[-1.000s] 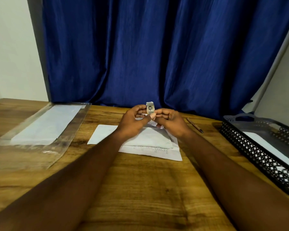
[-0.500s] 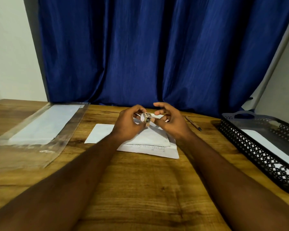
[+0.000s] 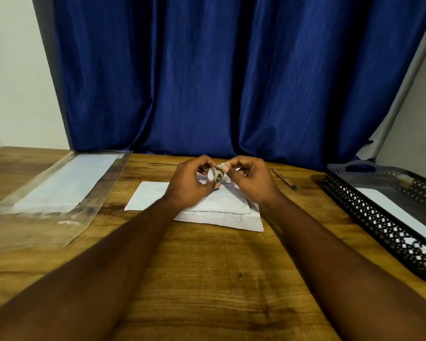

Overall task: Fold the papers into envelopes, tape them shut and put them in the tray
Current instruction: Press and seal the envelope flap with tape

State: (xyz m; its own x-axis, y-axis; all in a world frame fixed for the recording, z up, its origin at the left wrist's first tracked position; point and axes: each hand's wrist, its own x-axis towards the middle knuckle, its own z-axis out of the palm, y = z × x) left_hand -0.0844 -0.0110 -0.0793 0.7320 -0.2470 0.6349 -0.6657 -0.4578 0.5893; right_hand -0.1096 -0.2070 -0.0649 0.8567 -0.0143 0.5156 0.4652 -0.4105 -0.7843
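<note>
Both hands work a small tape roll (image 3: 215, 174) in the air just above the far edge of the folded paper (image 3: 221, 204), which lies flat on the wooden table (image 3: 207, 279). The left hand (image 3: 188, 183) pinches the roll between thumb and fingers; the right hand (image 3: 252, 179) has its fingertips closed on what looks like the free end of the tape at the roll's top, as if peeling a strip loose. Neither hand is spread wide — both are curled tight around this one small thing.

The paper appears folded into a flap shape, with a second printed sheet showing under its near edge. To the right of the folded paper sits the black mesh tray (image 3: 379, 217), holding one white piece already. A pen (image 3: 284, 179) lies between the paper and the tray. Well to the left of the paper lies a clear plastic sleeve (image 3: 57, 193) with white sheets inside.

The risks from here, as I judge them: the strip could curl back and stick to itself or to a fingertip, since it is thin and both hands are crowded on it. With no hand pressing the paper, its flaps may spring open before the tape arrives — the seal would then land crooked.

The lower sheet carries ruled lines and small print, too small to read. The roll has a dark pattern; no brand is legible.
</note>
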